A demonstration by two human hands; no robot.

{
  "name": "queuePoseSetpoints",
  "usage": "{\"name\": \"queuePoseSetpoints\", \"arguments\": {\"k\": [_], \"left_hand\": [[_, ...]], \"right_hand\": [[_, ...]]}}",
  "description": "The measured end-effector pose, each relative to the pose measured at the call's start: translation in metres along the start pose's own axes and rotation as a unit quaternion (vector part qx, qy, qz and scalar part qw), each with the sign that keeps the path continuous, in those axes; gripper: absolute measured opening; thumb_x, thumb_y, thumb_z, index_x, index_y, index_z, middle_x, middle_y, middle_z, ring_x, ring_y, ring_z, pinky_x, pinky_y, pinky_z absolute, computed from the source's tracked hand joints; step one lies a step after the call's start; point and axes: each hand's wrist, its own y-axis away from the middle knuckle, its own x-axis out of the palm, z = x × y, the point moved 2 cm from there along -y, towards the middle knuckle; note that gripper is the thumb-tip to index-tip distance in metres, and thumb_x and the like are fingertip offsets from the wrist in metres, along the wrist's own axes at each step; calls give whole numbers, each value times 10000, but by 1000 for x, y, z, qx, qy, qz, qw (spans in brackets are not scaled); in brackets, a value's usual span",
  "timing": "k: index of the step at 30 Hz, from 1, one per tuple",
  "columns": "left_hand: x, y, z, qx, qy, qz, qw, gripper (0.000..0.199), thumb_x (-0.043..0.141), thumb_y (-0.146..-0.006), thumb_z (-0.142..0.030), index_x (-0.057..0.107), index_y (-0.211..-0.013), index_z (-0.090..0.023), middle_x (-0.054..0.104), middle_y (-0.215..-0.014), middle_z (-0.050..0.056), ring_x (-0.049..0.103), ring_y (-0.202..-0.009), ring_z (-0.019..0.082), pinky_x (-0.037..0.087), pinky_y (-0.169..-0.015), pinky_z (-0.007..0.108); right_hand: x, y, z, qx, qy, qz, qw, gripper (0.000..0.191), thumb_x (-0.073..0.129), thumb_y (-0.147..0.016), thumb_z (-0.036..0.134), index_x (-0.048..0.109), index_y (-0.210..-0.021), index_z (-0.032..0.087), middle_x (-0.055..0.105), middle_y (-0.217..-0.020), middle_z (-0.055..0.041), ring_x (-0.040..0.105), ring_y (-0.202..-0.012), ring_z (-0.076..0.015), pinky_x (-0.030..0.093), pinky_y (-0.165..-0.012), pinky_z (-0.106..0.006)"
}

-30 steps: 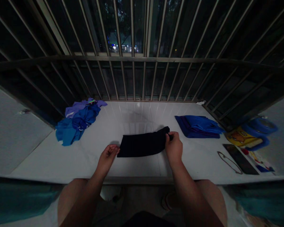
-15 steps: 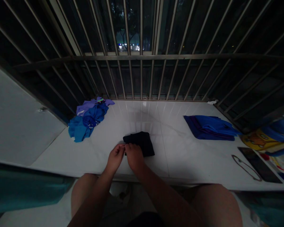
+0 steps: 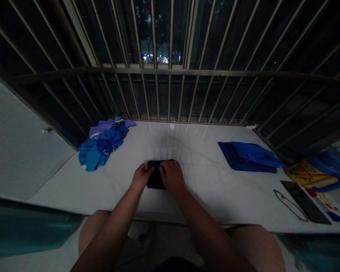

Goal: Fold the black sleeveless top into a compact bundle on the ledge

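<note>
Two bare hands, the left hand [image 3: 141,177] and the right hand [image 3: 172,176], are pressed onto a small folded black cloth [image 3: 155,182], which lies at 6 o'clock on a white tiled ledge [image 3: 215,204]. Fingers on both are kept together and curled over it, though no pinch can be made out, tbh. Crumpled blue and purple clothes [image 3: 102,141] are at 10 o'clock, and a folded blue stack [image 3: 248,156] is at 3 o'clock. Metal window bars [image 3: 169,94] cut across 12 o'clock. A yellow cartoon-printed item [image 3: 308,175], a dark flat strip [image 3: 304,202] and a thin loop of cord [image 3: 290,206] sit around 4 o'clock, too dim to identify properly.
</note>
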Motion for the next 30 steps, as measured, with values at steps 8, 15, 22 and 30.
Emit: {"name": "queuePoseSetpoints", "arguments": {"k": [8,15,22,30], "left_hand": [[17,-5,-6,63,-133,-24,989,219,709,-918,-307,710,-1123,-229,813,-1056,91,769,-1044,297,588,-1002,441],[35,26,3,217,-312,-68,923,438,544,-1024,-210,655,-1447,-208,721,-1390,185,703,-1285,337,560,-1135,525],[41,24,13,275,-380,64,881,558,427,-1029,-176,635,-1547,-176,695,-1532,184,649,-1434,326,464,-1269,534],[25,20,29,258,-452,153,840,598,415,-1061,-250,546,-1641,-186,516,-1716,157,445,-1622,368,303,-1316,710]], "right_hand": [[5,-31,-85,94,16,85,992,293,567,-1144,415,689,-1292,193,818,-1090,-89,746,-1038,-229,515,-925,-319],[21,-21,-84,115,74,69,988,215,590,-1121,339,723,-1175,180,782,-1171,-141,682,-1143,-280,505,-1018,-388],[19,0,-36,50,99,44,993,393,483,-1136,229,627,-1500,193,499,-1718,-153,451,-1568,-307,278,-1325,-584],[32,59,-25,-10,45,102,994,611,529,-1136,545,520,-1642,203,516,-1720,-111,416,-1619,-314,272,-1356,-583]]}}
